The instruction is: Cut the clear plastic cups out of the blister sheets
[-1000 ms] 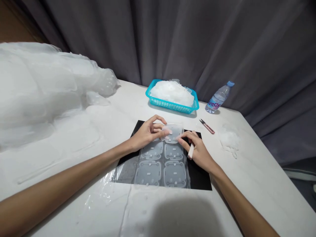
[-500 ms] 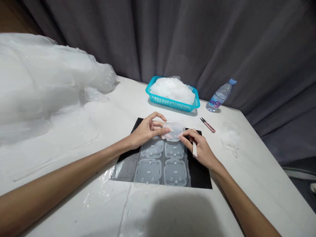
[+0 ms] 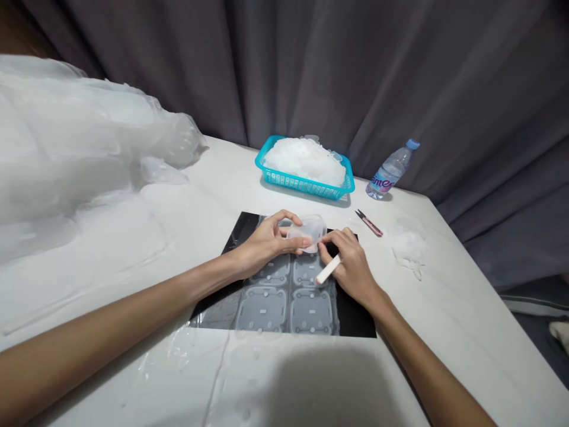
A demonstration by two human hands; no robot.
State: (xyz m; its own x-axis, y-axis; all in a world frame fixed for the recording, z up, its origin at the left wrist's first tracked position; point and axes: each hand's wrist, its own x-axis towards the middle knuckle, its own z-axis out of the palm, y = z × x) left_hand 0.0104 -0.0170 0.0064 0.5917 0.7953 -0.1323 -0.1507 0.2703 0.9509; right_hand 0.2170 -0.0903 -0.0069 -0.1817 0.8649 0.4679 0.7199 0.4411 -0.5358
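A small translucent plastic piece with rounded corners [image 3: 315, 228] is pinched between the thumb and fingers of my left hand [image 3: 267, 243], raised above a black mat [image 3: 358, 314]. At its right edge are the fingertips of my right hand [image 3: 353, 261]. That hand is closed around a white stick, like a slim pen or knife handle [image 3: 329, 270], whose end points down and left. Under both hands, a clear sheet carries several similar rounded-square pieces [image 3: 261, 308] over the mat.
A turquoise basket [image 3: 306, 188] heaped with white pieces stands at the back. Right of it are a water bottle [image 3: 389, 172], small thread snips [image 3: 370, 223] and a pile of clear scraps [image 3: 409, 246]. A large bulging clear plastic bag [image 3: 80, 142] covers the left.
The plastic piece has tilted and bent in my left hand. My right hand has turned, so the white stick now points down-left instead of nearly straight down. The view has shifted slightly.
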